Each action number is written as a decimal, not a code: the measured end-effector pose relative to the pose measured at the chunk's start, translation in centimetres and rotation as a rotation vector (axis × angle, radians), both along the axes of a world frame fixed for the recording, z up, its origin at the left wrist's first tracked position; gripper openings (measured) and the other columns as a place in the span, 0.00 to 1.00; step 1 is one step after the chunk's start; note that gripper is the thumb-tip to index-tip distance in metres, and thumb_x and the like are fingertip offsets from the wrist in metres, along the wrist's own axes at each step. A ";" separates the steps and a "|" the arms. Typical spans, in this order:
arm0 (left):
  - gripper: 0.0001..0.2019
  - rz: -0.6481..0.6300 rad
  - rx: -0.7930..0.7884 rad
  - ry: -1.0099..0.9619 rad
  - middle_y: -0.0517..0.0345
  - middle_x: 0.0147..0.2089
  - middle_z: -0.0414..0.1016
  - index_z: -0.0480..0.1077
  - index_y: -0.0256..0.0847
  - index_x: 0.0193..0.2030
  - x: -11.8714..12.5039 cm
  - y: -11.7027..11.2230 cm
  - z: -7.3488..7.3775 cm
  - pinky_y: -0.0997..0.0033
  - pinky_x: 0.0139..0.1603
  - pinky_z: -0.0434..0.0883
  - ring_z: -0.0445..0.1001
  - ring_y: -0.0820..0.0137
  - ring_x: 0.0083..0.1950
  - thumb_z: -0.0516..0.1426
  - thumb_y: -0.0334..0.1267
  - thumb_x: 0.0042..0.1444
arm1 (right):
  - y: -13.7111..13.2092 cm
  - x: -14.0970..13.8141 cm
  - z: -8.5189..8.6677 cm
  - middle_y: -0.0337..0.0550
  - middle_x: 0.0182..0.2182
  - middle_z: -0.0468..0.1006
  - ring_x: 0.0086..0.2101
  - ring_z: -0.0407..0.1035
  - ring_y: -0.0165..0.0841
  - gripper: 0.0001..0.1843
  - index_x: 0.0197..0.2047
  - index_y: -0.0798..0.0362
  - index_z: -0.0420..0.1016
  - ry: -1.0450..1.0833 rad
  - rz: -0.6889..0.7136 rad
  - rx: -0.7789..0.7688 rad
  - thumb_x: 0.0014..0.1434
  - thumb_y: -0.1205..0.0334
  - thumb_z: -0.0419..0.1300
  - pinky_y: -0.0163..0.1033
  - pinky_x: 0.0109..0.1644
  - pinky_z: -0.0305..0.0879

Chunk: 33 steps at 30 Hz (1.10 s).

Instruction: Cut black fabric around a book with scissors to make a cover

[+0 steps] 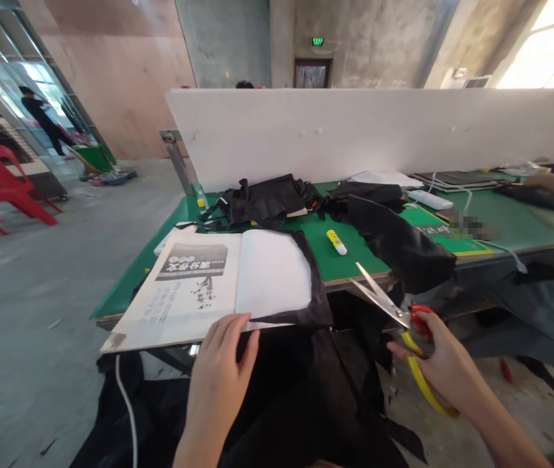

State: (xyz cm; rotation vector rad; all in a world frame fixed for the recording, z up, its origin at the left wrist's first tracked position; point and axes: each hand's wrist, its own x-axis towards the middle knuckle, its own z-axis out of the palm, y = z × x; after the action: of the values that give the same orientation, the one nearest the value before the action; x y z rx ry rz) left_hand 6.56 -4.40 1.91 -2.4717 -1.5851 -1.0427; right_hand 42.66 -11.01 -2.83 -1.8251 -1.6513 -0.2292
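An open book (193,286) lies at the table's near edge, its left page printed. Its right side is a blank white sheet (274,273) bordered by black fabric (316,286) at the right and along the bottom. My left hand (225,357) rests at the book's near edge, fingers stretched out and thumb apart. Scissors (415,338) with one red and one yellow handle are in my right hand (445,364), held off the table's front edge with the blades parted. Black cloth (301,383) hangs below the book over my lap.
On the green table (345,263) lie a yellow glue stick (336,242) and black fabric pieces (398,237). A white partition (354,136) stands behind. Another person's arm (540,188) reaches in at right. A red chair (8,185) stands at far left.
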 end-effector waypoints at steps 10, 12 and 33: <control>0.17 -0.166 -0.088 0.215 0.50 0.51 0.72 0.65 0.37 0.51 3.1 3.1 -1.4 0.55 0.55 0.67 0.67 0.61 0.55 0.51 0.45 0.59 | 1.4 -2.8 1.3 0.44 0.33 0.71 0.28 0.68 0.35 0.29 0.45 0.52 0.62 -0.039 0.020 0.035 0.46 0.43 0.63 0.39 0.29 0.66; 0.17 -0.188 -0.074 0.233 0.50 0.52 0.72 0.65 0.38 0.50 2.9 3.0 -1.4 0.55 0.56 0.67 0.68 0.61 0.56 0.53 0.44 0.58 | 1.3 -2.9 0.8 0.43 0.32 0.71 0.27 0.67 0.35 0.28 0.44 0.52 0.63 -0.027 0.022 0.029 0.46 0.43 0.63 0.38 0.28 0.66; 0.04 -0.248 -0.255 0.189 0.55 0.43 0.67 0.68 0.42 0.38 3.1 3.1 1.1 0.62 0.47 0.70 0.69 0.65 0.46 0.53 0.33 0.57 | 4.7 -0.4 5.4 0.49 0.45 0.72 0.45 0.66 0.43 0.26 0.47 0.53 0.66 -0.305 0.362 -0.173 0.46 0.51 0.64 0.49 0.48 0.63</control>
State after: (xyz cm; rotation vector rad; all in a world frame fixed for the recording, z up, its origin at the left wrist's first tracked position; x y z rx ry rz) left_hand 9.61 -1.29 3.05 -2.8937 -1.4649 -0.6314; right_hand 42.27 -6.32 2.62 -1.6318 -2.2421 -0.2181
